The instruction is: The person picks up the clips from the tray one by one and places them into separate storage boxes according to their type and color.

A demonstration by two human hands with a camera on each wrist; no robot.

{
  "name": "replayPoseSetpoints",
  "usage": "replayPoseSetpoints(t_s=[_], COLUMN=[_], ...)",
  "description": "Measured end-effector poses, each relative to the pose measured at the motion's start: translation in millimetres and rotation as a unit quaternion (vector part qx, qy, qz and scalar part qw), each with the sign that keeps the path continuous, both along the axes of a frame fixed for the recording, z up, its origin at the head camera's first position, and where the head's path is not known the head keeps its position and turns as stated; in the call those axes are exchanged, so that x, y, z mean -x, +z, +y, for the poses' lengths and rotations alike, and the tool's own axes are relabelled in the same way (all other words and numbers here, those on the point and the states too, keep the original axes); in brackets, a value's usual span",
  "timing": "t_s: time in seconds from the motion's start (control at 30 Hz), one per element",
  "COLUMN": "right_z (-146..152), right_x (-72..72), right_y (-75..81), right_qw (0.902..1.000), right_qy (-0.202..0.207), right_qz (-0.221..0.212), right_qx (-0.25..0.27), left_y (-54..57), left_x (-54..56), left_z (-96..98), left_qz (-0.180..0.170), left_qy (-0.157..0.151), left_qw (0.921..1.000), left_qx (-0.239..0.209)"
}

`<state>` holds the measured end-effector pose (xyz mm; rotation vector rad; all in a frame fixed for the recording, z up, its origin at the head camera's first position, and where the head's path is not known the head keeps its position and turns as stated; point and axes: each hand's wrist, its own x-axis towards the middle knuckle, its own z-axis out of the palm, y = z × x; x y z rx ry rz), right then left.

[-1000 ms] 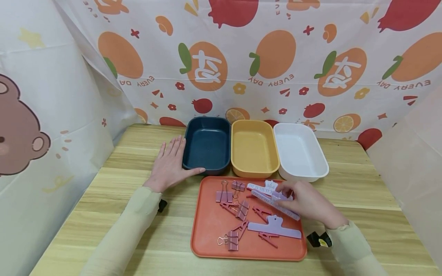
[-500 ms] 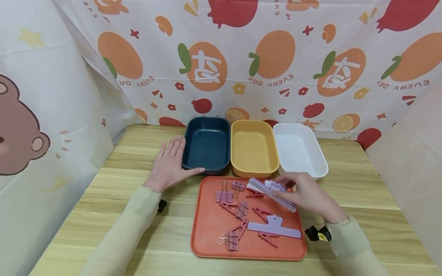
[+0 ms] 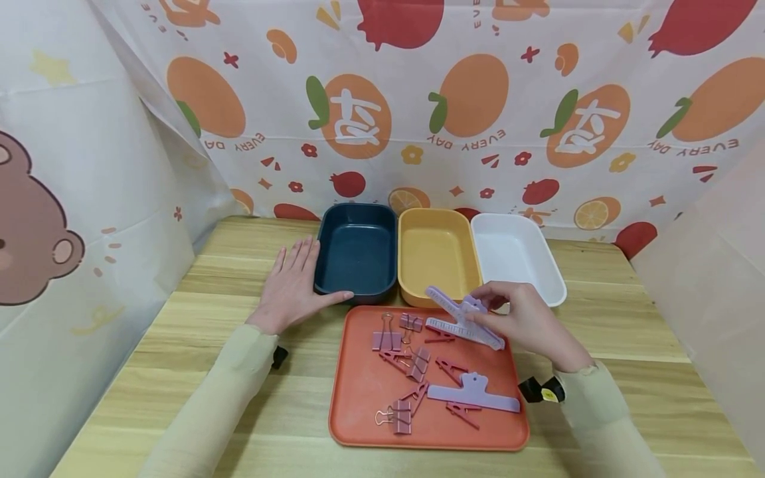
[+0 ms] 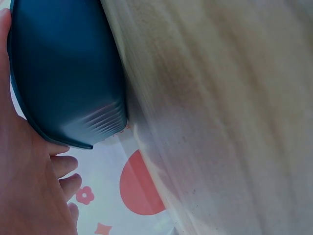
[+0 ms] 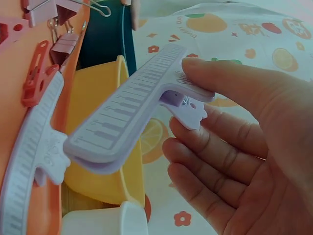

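Observation:
My right hand (image 3: 522, 325) pinches a lilac bag clip (image 5: 117, 112) between thumb and fingers, just above the far right of the orange-red tray (image 3: 364, 428). Piano-key markings run along the clip's bar, and it is raised at a slant in the right wrist view. Beneath it, a second marked bag clip (image 5: 29, 156) lies on the tray. A plain lilac bag clip (image 3: 475, 398) rests nearer the front. My left hand (image 3: 289, 289) lies with fingers spread against the left side of the dark blue bin (image 3: 352, 297), its thumb along the front.
A yellow bin (image 3: 439, 299) and a white bin (image 3: 552, 289) stand in a row beside the blue one, behind the tray. Several mauve binder clips (image 3: 402, 417) and red clothespins (image 3: 463, 413) lie scattered on the tray. A printed cloth (image 3: 412, 99) hangs behind the wooden table (image 3: 287, 411).
My right hand has lifted the lilac bag clip off the other marked one and tilted it, its left end swinging up toward the yellow bin. The left hand stays in place.

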<state>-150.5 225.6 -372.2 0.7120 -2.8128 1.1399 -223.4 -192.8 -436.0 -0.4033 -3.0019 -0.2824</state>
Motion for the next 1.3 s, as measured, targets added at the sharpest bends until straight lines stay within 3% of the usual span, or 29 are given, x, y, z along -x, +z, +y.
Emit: replayPoseSetpoints(t_s=[1.3], right_z=[-35], right_x=[34.9], right_y=[39.8], right_qw=[0.9968], right_qy=[-0.016], right_qz=[0.055], right_qx=[0.055], left_y=[-2.2], left_x=[0.3], left_z=[0.8], left_qz=[0.015], left_qy=[-0.003], left_qw=[0.9999], left_qx=[-0.007])
